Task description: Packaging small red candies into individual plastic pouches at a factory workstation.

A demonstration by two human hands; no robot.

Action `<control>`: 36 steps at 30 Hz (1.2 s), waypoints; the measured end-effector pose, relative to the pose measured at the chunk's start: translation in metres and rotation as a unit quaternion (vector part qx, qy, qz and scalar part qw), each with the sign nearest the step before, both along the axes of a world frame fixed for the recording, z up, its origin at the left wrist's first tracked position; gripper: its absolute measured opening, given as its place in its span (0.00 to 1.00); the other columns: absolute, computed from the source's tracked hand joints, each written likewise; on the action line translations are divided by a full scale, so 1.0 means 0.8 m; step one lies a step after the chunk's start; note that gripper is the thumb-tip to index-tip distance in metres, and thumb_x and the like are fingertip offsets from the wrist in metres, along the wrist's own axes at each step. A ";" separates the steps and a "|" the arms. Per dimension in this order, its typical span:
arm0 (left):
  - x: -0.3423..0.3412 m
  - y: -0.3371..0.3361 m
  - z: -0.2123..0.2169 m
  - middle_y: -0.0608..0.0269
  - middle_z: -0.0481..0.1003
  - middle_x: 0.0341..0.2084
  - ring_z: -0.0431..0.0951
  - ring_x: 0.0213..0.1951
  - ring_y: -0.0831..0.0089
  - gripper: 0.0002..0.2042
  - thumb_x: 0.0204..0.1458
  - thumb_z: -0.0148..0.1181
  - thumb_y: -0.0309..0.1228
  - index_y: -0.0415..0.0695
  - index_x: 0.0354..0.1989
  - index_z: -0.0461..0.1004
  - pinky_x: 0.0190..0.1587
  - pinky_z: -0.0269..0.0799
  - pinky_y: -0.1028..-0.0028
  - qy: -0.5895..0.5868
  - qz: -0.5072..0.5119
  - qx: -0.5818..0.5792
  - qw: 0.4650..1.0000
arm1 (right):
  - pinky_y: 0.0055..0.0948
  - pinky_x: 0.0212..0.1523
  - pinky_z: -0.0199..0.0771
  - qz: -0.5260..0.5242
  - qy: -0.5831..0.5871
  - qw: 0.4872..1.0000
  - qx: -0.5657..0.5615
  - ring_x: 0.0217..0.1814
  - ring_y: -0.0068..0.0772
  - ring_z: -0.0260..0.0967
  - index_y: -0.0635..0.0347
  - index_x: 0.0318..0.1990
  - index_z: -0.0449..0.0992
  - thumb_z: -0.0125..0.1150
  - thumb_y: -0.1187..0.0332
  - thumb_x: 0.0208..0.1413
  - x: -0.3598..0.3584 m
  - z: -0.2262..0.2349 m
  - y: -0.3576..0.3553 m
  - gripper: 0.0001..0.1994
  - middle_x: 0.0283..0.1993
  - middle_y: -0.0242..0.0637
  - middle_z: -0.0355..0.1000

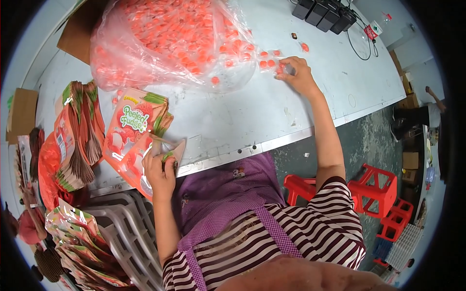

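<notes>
My left hand point(161, 173) grips the lower edge of a pink foil candy pouch point(178, 148) at the table's front edge, fingers curled round it. The pouch's mouth looks partly spread. Beside it lies a stack of the same printed pouches point(116, 138). My right hand point(298, 77) is stretched out over the table, thumb and fingers curled round a few small red candies in clear wrappers point(281, 69). More wrapped candies point(263, 63) lie just left of those fingertips, by the mouth of a large clear plastic bag point(121, 63) full of such candies.
Bundled pouches point(73, 131) stand at the table's left end. More pouches point(77, 233) lie by grey plastic crates point(116, 228) below. Black power adapters point(324, 14) with cables sit at the back right. Red stools point(374, 189) stand on the floor to the right. Other people are at both sides.
</notes>
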State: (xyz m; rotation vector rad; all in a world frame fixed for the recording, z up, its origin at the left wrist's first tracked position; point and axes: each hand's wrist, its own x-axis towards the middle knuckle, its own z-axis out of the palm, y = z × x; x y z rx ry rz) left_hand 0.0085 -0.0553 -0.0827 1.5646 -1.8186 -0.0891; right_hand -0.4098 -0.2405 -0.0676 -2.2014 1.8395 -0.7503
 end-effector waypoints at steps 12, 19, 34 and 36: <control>0.000 0.000 0.000 0.50 0.67 0.27 0.66 0.36 0.52 0.07 0.47 0.56 0.29 0.37 0.27 0.68 0.42 0.61 0.61 -0.006 -0.002 0.005 1.000 | 0.38 0.58 0.50 0.035 0.037 0.994 -0.096 0.58 0.37 0.53 0.46 0.50 0.72 0.63 0.56 0.45 0.036 -0.008 -0.040 0.22 0.54 0.38 0.62; 0.001 0.001 -0.003 0.50 0.69 0.30 0.67 0.39 0.52 0.06 0.45 0.57 0.26 0.38 0.29 0.69 0.45 0.61 0.62 0.004 -0.001 0.002 1.000 | 0.37 0.53 0.54 0.064 -0.013 0.995 -0.077 0.48 0.39 0.61 0.53 0.41 0.73 0.62 0.57 0.46 0.038 -0.028 -0.021 0.16 0.44 0.36 0.69; 0.003 0.001 -0.010 0.44 0.71 0.36 0.68 0.44 0.47 0.10 0.44 0.61 0.30 0.37 0.29 0.70 0.47 0.60 0.59 0.008 0.011 0.008 1.000 | 0.42 0.57 0.51 0.304 -0.079 0.946 -0.083 0.54 0.42 0.56 0.54 0.44 0.69 0.65 0.65 0.42 0.239 0.001 0.097 0.19 0.45 0.38 0.64; 0.003 0.002 -0.007 0.44 0.71 0.36 0.68 0.44 0.47 0.10 0.43 0.61 0.30 0.37 0.29 0.70 0.47 0.60 0.59 0.014 0.017 0.020 1.000 | 0.43 0.57 0.52 0.226 -0.115 0.960 -0.121 0.54 0.43 0.57 0.53 0.45 0.69 0.65 0.65 0.42 0.227 0.011 0.060 0.20 0.46 0.38 0.64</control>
